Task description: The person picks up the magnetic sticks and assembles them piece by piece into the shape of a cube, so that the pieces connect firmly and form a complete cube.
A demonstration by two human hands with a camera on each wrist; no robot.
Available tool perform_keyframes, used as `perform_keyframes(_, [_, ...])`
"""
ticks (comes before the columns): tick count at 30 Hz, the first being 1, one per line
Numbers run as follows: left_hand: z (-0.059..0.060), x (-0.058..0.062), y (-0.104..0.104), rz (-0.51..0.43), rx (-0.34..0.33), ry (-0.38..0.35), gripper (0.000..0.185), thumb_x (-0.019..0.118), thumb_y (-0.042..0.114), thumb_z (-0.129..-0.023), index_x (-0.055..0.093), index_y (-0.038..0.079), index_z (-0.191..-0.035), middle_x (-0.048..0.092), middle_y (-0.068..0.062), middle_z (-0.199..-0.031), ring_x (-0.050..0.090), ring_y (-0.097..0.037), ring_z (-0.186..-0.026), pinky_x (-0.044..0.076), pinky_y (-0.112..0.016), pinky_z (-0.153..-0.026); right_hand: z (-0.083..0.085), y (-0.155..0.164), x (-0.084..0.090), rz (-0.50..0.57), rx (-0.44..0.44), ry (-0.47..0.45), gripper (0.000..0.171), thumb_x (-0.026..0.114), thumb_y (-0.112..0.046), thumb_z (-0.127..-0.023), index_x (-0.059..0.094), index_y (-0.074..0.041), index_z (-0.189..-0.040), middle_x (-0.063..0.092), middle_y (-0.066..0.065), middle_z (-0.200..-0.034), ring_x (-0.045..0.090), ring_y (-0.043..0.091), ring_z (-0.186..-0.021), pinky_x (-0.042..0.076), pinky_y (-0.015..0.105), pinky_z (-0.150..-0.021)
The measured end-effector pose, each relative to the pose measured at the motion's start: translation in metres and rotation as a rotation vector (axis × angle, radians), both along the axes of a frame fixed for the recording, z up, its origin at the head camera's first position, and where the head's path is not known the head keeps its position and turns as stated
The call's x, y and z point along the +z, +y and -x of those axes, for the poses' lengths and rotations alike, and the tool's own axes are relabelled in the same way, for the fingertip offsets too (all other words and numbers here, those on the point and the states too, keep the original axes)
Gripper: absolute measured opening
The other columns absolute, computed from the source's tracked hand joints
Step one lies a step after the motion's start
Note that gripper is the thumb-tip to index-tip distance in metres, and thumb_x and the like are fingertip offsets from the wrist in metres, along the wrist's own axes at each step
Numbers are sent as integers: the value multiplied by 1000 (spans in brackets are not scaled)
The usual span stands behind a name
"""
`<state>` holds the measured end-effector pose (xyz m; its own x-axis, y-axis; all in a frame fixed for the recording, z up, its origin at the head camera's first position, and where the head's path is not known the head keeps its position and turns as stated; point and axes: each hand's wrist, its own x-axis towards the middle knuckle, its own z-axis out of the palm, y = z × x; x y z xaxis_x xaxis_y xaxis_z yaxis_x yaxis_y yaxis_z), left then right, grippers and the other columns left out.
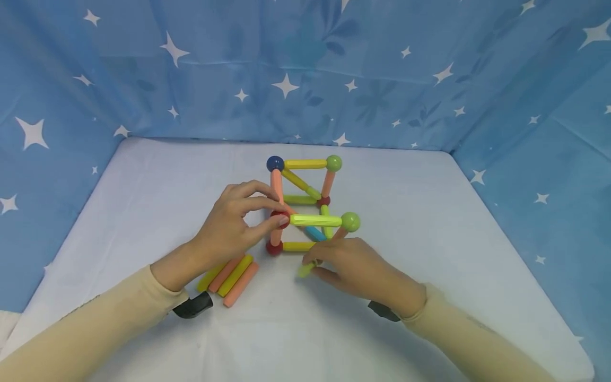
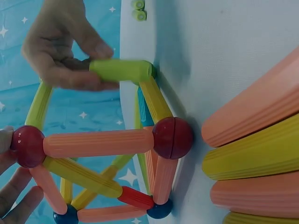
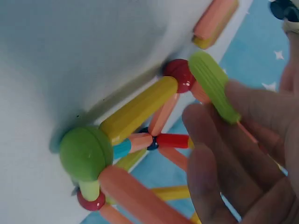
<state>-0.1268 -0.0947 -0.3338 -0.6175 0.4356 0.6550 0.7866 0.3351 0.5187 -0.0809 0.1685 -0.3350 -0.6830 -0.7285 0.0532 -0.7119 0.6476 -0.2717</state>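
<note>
A cube-like frame of magnetic rods and balls stands on the white table. My left hand (image 1: 234, 212) pinches the red ball (image 2: 28, 146) at its upper front left corner. In front of the frame, my right hand (image 1: 358, 268) holds a short green magnetic rod (image 3: 212, 84) between thumb and fingers. That rod points toward the lower front left red ball (image 2: 173, 137). A yellow-green rod (image 1: 316, 220) runs along the top front to a green ball (image 1: 350, 222). The lower front right green ball (image 3: 84, 154) is hidden behind my right hand in the head view.
Several loose pink and yellow rods (image 1: 241, 286) lie side by side beneath my left wrist. Two green rod ends (image 2: 138, 10) show farther off on the table in the left wrist view. A blue star-patterned curtain (image 1: 305, 69) surrounds the table's back and sides.
</note>
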Motion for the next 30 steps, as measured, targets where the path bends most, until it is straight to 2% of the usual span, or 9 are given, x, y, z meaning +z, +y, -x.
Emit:
perform_keyframes(5, [1,0,-1,1,-7,-32,18,86,21,-83,82,19,-100,65,8,-106,60,-15,-104,39,-47,-92,7,-21,-16,-13,-34,348,26,86,-18,-83,74,-14,-106,73,-5,-92,65,9,-68,51,24,-58])
perform_keyframes(8, [1,-1,-1,-6,-3,-35,17,86,21,-83,82,19,-100,65,8,-106,60,-15,-105,38,-48,-93,9,-28,-24,-15,-58,481,25,85,-17,-84,72,-11,-105,72,-1,-89,67,13,-68,53,27,-54])
perform_keyframes(12, [2,-2,-1,-15,-2,-30,16,86,21,-84,82,19,-100,65,8,-106,59,-16,-106,37,-48,-96,13,-34,-29,-10,-104,452,26,84,-16,-86,71,-10,-108,72,1,-92,69,16,-76,57,32,-65])
perform_keyframes(19, [1,-2,-2,-21,0,-34,16,86,19,-83,82,17,-99,65,7,-106,59,-18,-106,37,-50,-96,20,-38,-32,-97,-157,397,32,82,-18,-87,70,-10,-116,71,3,-101,69,21,-92,57,36,-83])
perform_keyframes(20, [1,-2,-1,-22,1,-34,16,86,19,-83,82,17,-99,65,7,-106,59,-18,-106,37,-50,-96,20,-38,-32,-106,-155,408,34,83,-19,-87,70,-10,-118,71,4,-100,69,21,-91,58,37,-81])
perform_keyframes(23, [1,-2,0,-25,2,-30,15,86,19,-83,82,17,-98,65,6,-105,60,-18,-105,37,-50,-95,15,-36,-31,-127,-153,478,31,80,-17,-89,68,-6,-115,68,6,-93,64,18,-69,57,32,-63])
perform_keyframes(26, [1,-3,0,-28,1,-24,14,86,19,-83,82,18,-96,65,6,-105,61,-18,-104,37,-50,-92,4,-33,-28,-148,-150,568,24,77,-16,-90,66,-1,-104,63,5,-82,46,13,-46,44,27,-42])
perform_keyframes(28, [1,-2,1,-32,1,-23,14,86,19,-83,82,18,-96,65,6,-104,61,-18,-103,37,-49,-90,-5,-32,-24,-156,-137,607,21,76,-18,-90,64,-1,-92,59,4,-74,35,10,-41,35,25,-36])
perform_keyframes(30, [1,-2,0,-32,4,-28,13,86,19,-83,82,19,-96,65,6,-104,61,-18,-103,37,-49,-88,-12,-33,-20,-147,-102,602,23,76,-20,-89,63,-3,-82,57,2,-68,37,10,-42,34,25,-36])
